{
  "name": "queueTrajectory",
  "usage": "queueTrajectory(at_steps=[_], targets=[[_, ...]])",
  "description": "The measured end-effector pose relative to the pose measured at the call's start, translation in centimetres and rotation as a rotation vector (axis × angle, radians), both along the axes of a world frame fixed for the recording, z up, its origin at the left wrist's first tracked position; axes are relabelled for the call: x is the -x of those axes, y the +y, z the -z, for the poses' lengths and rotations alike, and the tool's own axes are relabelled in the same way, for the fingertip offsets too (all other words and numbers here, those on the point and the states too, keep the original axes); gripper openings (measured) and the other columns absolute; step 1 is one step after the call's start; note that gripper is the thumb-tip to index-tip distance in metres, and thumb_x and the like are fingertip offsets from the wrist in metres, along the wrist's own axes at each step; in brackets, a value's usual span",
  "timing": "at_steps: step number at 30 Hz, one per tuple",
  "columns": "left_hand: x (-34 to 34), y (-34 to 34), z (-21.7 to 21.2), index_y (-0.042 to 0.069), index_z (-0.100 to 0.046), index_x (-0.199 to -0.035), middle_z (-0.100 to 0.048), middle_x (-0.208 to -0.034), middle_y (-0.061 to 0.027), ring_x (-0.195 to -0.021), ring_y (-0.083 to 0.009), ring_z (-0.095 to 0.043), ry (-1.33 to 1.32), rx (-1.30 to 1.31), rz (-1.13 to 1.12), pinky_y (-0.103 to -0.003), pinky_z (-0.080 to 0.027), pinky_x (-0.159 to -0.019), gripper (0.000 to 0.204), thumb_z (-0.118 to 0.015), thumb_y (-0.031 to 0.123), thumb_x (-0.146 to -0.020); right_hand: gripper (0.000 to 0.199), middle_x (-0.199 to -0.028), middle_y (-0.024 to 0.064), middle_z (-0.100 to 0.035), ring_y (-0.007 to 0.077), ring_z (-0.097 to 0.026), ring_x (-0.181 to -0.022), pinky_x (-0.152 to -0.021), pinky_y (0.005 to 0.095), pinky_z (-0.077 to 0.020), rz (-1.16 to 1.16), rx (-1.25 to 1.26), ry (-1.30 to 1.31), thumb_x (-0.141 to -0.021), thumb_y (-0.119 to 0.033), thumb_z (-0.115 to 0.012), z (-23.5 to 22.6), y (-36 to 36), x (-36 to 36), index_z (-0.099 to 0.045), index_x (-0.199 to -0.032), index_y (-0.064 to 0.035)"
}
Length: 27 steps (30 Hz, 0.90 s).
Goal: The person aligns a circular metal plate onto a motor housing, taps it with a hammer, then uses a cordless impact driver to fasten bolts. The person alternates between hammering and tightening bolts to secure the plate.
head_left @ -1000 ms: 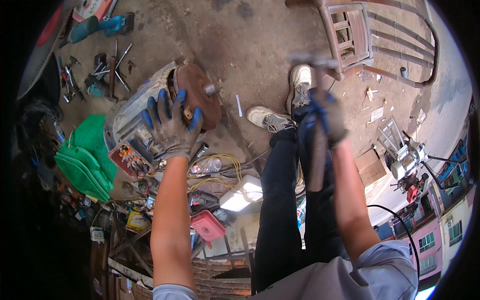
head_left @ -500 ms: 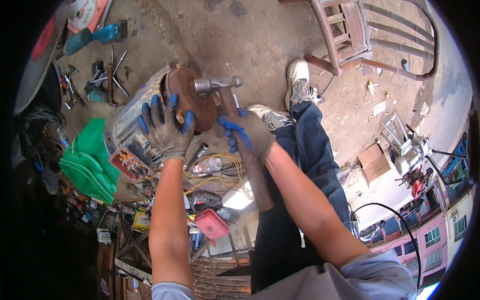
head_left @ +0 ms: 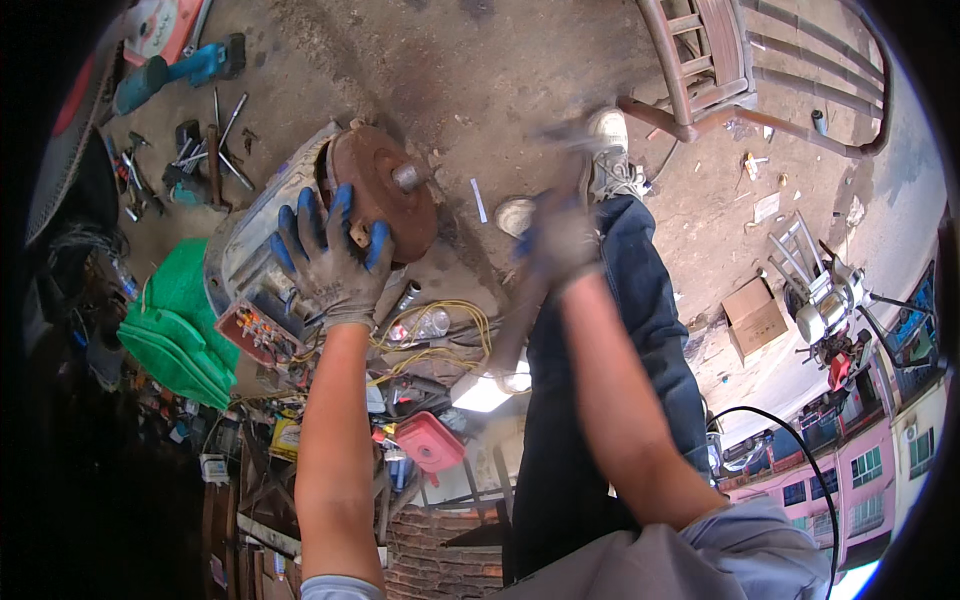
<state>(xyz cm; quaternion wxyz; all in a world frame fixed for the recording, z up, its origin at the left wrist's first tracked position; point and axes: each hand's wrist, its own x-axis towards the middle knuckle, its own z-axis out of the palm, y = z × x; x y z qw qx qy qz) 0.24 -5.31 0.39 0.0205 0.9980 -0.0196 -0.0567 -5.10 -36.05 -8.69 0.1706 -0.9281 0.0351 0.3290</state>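
My left hand (head_left: 335,255), in a grey work glove with blue fingertips, lies with spread fingers over the end of an electric motor (head_left: 255,225). Its fingertips touch the rusty brown round end cover (head_left: 375,195), from which a short metal shaft (head_left: 408,177) sticks out. My right hand (head_left: 560,240), gloved alike and smeared by motion, is wrapped round the wooden handle of a hammer (head_left: 515,320). The blurred hammer head stands near my shoe, apart from the shaft. An open terminal box (head_left: 262,333) with several wires sits on the motor's near side.
A green plastic stool (head_left: 180,330) is left of the motor. Yellow cable (head_left: 470,315), a plastic bottle (head_left: 432,323) and a pink-red container (head_left: 430,442) lie nearer me. Several hand tools and a teal power tool (head_left: 180,72) are at far left; a chair (head_left: 700,60) stands far right.
My right hand has swung the hammer right, away from the shaft, which now shows bare. My left hand stays on the motor. The view has shifted slightly.
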Motion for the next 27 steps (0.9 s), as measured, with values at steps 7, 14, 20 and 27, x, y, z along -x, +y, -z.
queueTrajectory(at_steps=[7, 14, 20, 27], targets=[[-0.1, 0.3, 0.3, 0.033, -0.064, -0.137, -0.053, -0.147, -0.0103, -0.141, -0.0430, -0.042, -0.017, -0.005, -0.004, -0.064, -0.024, -0.119, 0.063, -0.074, 0.053, -0.078, 0.029, -0.072, 0.0082, -0.065, 0.0192, -0.065, -0.060, -0.054, 0.0362, -0.0541, 0.703, -0.575, 0.531, -0.085, -0.024, -0.073, -4.3, 2.7, -2.9, -0.065, -0.095, 0.0020], [0.8, 0.5, 0.0, 0.034, -0.065, -0.136, -0.052, -0.148, -0.0103, -0.141, -0.0422, -0.042, -0.005, -0.034, -0.036, -0.064, -0.025, -0.119, 0.061, -0.074, 0.054, -0.079, 0.018, -0.076, 0.0067, -0.060, 0.0148, -0.059, -0.056, -0.050, 0.0304, -0.0525, 1.283, -0.758, -0.111, -0.102, -0.017, -0.062, -10.0, -8.6, -13.0, -0.060, -0.109, -0.0002], [0.3, 0.4, -0.1, 0.034, -0.065, -0.136, -0.052, -0.149, -0.0101, -0.141, -0.0427, -0.042, -0.006, -0.024, -0.022, -0.063, -0.026, -0.118, 0.061, -0.075, 0.053, -0.079, 0.030, -0.083, 0.0139, -0.070, 0.0251, -0.070, -0.067, -0.060, 0.0401, -0.0554, 0.940, -0.554, 0.240, -0.097, -0.026, -0.063, -10.1, 6.0, -7.8, -0.064, -0.112, -0.0004], [0.9, 0.9, 0.0, 0.034, -0.066, -0.135, -0.052, -0.149, -0.0096, -0.143, -0.0426, -0.040, 0.012, -0.003, -0.023, -0.064, -0.024, -0.119, 0.061, -0.073, 0.055, -0.079, 0.028, -0.080, 0.0052, -0.066, 0.0133, -0.062, -0.063, -0.055, 0.0305, -0.0526, 0.875, -0.680, 0.602, -0.088, -0.019, -0.074, -9.8, 4.9, -6.2, -0.065, -0.107, -0.0008]])
